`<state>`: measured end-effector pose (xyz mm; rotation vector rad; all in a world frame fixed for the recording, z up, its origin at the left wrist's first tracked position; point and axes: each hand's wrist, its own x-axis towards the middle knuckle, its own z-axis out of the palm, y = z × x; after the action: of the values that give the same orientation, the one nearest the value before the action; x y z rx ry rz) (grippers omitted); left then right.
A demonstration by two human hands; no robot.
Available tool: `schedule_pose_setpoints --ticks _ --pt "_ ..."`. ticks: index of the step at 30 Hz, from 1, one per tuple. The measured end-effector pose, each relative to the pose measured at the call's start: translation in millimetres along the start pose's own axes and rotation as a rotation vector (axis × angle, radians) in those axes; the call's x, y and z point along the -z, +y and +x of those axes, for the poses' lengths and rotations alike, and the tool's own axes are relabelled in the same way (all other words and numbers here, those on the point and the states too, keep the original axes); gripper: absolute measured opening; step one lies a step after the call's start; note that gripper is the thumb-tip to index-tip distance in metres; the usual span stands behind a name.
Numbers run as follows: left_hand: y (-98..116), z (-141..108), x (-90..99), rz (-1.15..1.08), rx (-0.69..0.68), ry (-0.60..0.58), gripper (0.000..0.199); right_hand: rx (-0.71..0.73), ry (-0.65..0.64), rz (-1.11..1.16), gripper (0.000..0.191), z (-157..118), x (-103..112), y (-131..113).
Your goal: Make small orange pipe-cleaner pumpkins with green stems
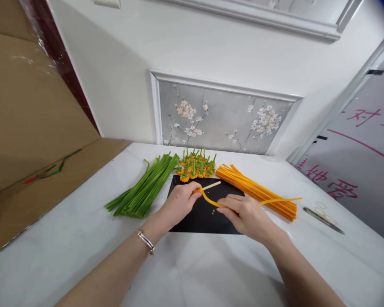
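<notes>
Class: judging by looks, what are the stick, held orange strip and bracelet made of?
Stick: probably wood, pale tan and matt. Orange strip: perhaps fuzzy chenille, since it looks soft, matt and bends. Bracelet: likely polished metal, with silvery highlights.

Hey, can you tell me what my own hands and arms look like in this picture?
Your left hand and right hand are both ungloved, and no sleeves show on either arm. A shiny, silver-coloured bracelet circles the left wrist; nothing is visible on the right one.
</notes>
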<state>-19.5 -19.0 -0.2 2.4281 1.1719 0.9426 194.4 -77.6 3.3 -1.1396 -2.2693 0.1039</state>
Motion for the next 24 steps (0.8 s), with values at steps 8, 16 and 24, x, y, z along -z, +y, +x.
schedule_pose_setpoints --ticks 8,16,24 --pt "12 -6 -8.2 0.158 -0.177 -0.091 0.016 -0.036 0.341 -0.115 0.021 4 5 4" --pt "17 -7 -8.7 0.136 -0.328 -0.093 0.016 -0.224 0.249 0.083 0.016 6 4 32" --pt "23 -9 -8.9 0.051 -0.42 -0.006 0.019 -0.256 -0.054 0.18 0.03 2 3 35"
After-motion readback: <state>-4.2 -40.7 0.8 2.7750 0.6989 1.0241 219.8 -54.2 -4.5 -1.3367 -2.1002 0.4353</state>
